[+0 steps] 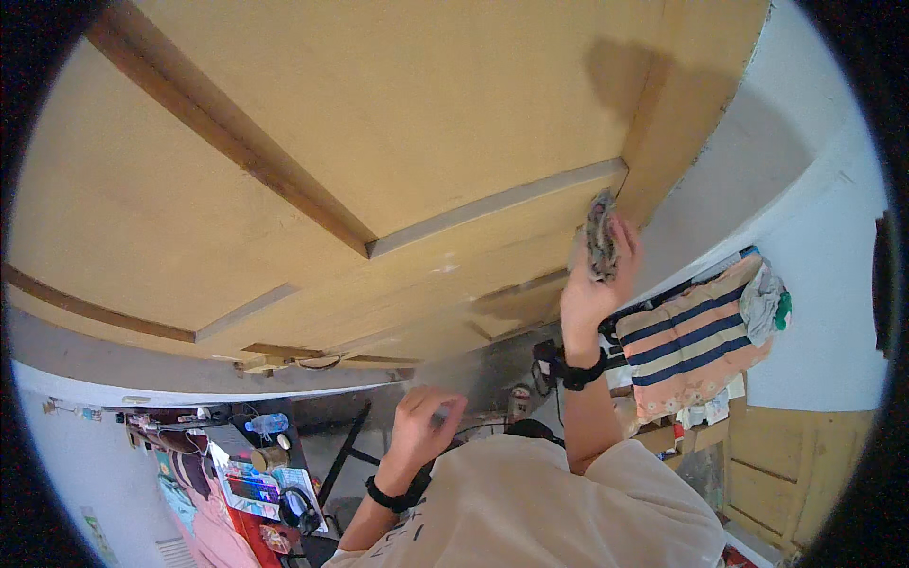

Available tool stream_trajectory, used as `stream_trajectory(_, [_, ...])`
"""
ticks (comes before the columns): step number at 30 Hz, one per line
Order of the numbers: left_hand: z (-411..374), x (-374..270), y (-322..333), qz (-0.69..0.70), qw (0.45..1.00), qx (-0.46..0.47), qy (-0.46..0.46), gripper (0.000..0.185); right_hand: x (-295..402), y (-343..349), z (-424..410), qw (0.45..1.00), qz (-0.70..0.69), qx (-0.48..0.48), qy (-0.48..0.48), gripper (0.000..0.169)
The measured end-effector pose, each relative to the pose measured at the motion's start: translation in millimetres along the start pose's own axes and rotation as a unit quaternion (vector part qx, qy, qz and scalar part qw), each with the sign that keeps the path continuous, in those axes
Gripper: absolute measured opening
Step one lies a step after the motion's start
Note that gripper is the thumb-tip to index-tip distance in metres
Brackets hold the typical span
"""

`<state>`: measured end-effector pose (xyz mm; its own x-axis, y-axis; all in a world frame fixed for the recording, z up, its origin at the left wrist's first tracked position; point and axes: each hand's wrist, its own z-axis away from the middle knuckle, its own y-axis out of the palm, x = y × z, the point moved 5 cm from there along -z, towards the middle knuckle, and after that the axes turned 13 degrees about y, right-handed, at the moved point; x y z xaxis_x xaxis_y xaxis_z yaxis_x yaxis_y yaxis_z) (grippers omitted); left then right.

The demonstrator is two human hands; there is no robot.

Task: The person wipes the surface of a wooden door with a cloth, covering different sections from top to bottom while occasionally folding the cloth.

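My right hand (593,291) is raised to a yellowish wooden panelled door (497,92) and grips a folded grey mottled cloth (602,241). The cloth is by the lower right corner of a large recessed panel, near the end of its grey-looking ledge (497,206). Whether it presses on the wood is hard to tell. Lower and to the left, my left hand (426,426) hangs in front of my body, apart from the door. Its fingers are curled and blurred, so anything inside them is not clear. Black bands circle both wrists.
A door handle (319,362) projects at the door's lower left. Left of me stands a desk with a keyboard (254,488), headphones (298,510) and a water bottle (267,424). To the right lies a striped cushion (689,341); a wooden cabinet (795,468) stands beyond.
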<state>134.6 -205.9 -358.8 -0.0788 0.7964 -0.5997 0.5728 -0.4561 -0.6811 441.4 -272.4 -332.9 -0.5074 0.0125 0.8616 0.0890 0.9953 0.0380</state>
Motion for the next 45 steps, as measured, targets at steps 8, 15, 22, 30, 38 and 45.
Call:
stream_trajectory(8, [0, -2, -3, 0.007, 1.000, -0.003, -0.011, 0.015, 42, 24, 49, 0.989, -0.059, 0.135, -0.005, 0.052])
stream_trajectory(15, [4, 0, 12, -0.001, 1.000, 0.007, -0.026, 0.012, 49, 4, 30, 0.981, -0.028, 0.193, -0.011, 0.054])
stream_trajectory(22, [15, 1, 7, -0.005, 1.000, -0.008, -0.030, 0.008, 23, 2, 11, 0.994, -0.028, 0.101, -0.010, 0.048])
stream_trajectory(30, [27, -4, -18, 0.002, 0.999, -0.016, -0.047, 0.007, 42, 29, 67, 0.987, -0.070, 0.138, 0.033, 0.050])
stream_trajectory(38, [51, 19, -29, 0.001, 1.000, 0.011, -0.016, 0.008, 76, 48, 109, 0.973, -0.062, 0.221, -0.028, 0.050])
stream_trajectory(45, [58, 33, -52, 0.050, 0.998, -0.015, 0.028, 0.008, 64, 26, 87, 0.997, -0.005, 0.071, -0.026, 0.050])
